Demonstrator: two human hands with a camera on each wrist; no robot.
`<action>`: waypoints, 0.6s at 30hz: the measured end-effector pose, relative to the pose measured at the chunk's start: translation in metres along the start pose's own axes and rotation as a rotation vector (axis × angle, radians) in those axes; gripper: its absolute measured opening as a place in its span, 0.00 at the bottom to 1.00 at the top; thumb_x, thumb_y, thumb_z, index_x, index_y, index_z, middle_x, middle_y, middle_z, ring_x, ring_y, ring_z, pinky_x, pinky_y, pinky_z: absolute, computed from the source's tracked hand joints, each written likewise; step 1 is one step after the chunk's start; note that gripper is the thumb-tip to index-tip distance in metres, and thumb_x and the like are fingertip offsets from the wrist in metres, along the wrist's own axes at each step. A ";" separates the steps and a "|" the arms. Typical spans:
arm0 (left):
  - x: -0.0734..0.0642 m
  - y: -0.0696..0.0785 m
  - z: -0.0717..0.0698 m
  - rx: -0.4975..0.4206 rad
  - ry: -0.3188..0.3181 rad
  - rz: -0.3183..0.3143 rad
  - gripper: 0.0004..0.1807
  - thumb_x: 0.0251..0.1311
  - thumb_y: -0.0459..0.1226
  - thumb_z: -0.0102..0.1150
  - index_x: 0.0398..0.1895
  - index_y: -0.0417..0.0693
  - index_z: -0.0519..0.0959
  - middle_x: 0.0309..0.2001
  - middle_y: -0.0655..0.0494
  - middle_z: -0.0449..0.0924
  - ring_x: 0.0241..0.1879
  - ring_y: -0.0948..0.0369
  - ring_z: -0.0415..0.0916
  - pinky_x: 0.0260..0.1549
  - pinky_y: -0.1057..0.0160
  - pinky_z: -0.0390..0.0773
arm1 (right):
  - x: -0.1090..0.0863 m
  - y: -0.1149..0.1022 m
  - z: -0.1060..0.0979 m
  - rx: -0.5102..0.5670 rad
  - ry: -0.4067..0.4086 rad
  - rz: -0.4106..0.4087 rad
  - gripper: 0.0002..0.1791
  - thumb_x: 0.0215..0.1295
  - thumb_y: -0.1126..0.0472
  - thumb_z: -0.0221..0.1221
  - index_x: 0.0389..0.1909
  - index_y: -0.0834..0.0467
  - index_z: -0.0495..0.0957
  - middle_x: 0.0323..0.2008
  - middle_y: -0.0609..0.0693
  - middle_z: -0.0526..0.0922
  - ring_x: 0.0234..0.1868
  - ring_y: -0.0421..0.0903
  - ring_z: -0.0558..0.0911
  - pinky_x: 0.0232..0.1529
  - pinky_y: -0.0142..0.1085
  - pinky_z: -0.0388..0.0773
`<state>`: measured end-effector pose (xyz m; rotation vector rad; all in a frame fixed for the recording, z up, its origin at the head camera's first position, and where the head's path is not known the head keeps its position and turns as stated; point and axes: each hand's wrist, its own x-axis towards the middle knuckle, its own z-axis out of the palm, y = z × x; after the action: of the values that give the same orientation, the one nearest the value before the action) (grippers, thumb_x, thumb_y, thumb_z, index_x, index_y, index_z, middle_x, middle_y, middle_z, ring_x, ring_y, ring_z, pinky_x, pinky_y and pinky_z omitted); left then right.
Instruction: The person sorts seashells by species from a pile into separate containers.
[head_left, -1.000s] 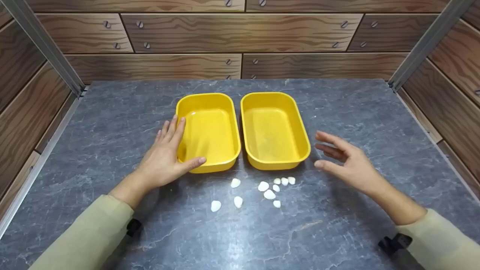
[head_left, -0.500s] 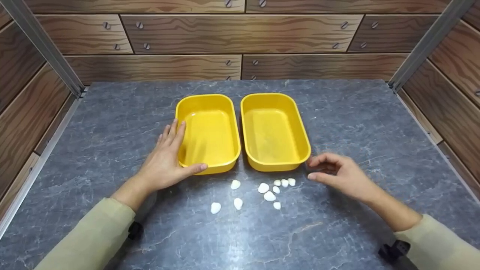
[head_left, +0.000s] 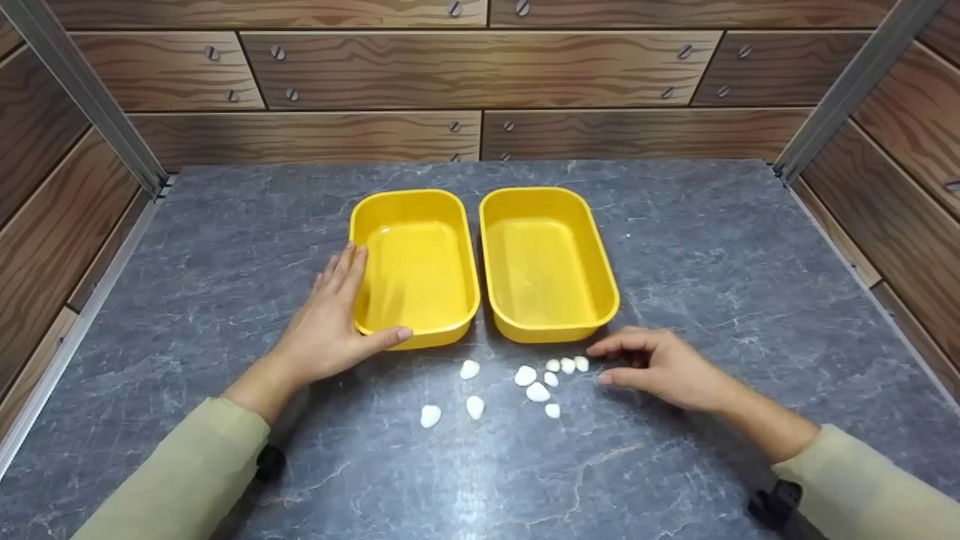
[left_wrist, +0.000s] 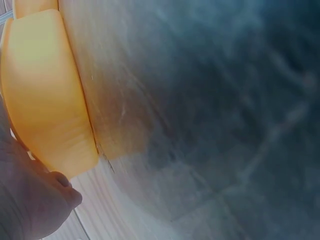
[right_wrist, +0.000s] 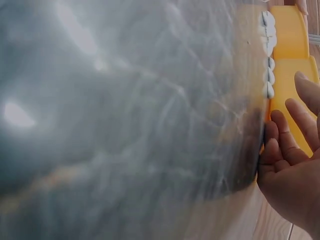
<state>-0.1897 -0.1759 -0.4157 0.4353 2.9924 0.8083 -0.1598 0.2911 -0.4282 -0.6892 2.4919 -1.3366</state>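
Observation:
Two yellow rectangular bins stand side by side in the head view: a left bin (head_left: pixel 442 277) and a right bin (head_left: pixel 540 277). My left hand (head_left: pixel 319 330) rests against the left bin, its fairly straight fingers along the outer side and its thumb at the front rim. Small white seashells lie loose before the bins, including one at the left (head_left: pixel 430 416) and a larger one (head_left: pixel 538 391) in the right cluster. Just right of the cluster hovers my right hand (head_left: pixel 660 367), thumb and fingers apart, close to the rightmost shell (head_left: pixel 582 364). Nothing shows between its fingers.
The grey marbled tabletop (head_left: pixel 225 247) carries the bins and shells. Wood-patterned panels (head_left: pixel 480 67) close off the back and both sides. Grey metal posts (head_left: pixel 847 90) stand at the back corners.
My right hand has moved left and towards the front, from beside the right bin to beside the shells. My left hand stays on the left bin, and the shells lie as before.

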 end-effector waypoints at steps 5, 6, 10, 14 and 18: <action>0.001 0.000 0.001 0.003 -0.002 0.003 0.71 0.58 0.75 0.61 0.88 0.48 0.34 0.87 0.47 0.31 0.85 0.43 0.33 0.81 0.39 0.39 | 0.001 0.002 0.005 -0.030 0.005 -0.001 0.19 0.65 0.59 0.75 0.57 0.55 0.89 0.51 0.50 0.87 0.48 0.45 0.81 0.49 0.30 0.78; 0.001 0.000 0.001 0.003 -0.001 0.004 0.71 0.58 0.75 0.61 0.88 0.49 0.34 0.87 0.47 0.31 0.85 0.44 0.34 0.81 0.39 0.39 | 0.001 0.002 0.005 -0.042 0.011 -0.001 0.19 0.65 0.58 0.75 0.57 0.54 0.89 0.51 0.49 0.87 0.50 0.46 0.82 0.51 0.30 0.78; 0.001 -0.001 0.001 -0.007 -0.002 -0.001 0.72 0.57 0.75 0.61 0.88 0.49 0.33 0.87 0.45 0.30 0.84 0.42 0.35 0.81 0.38 0.39 | 0.002 0.001 0.008 -0.081 0.025 0.000 0.20 0.65 0.56 0.74 0.58 0.52 0.89 0.52 0.47 0.87 0.54 0.48 0.83 0.57 0.33 0.77; 0.000 -0.002 0.002 -0.012 -0.009 -0.008 0.72 0.57 0.77 0.60 0.88 0.49 0.32 0.87 0.46 0.29 0.84 0.41 0.37 0.81 0.39 0.39 | 0.003 0.001 0.011 -0.117 0.029 0.010 0.21 0.65 0.54 0.74 0.58 0.52 0.89 0.52 0.48 0.86 0.53 0.49 0.83 0.57 0.36 0.78; 0.000 -0.001 0.002 -0.013 -0.012 -0.016 0.73 0.57 0.77 0.60 0.88 0.49 0.31 0.87 0.47 0.28 0.84 0.41 0.37 0.81 0.39 0.38 | 0.003 0.001 0.013 -0.155 0.034 0.027 0.21 0.65 0.53 0.74 0.58 0.51 0.89 0.52 0.47 0.85 0.53 0.49 0.82 0.56 0.38 0.79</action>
<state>-0.1901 -0.1759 -0.4180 0.4137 2.9738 0.8198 -0.1571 0.2809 -0.4359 -0.6666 2.6437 -1.1644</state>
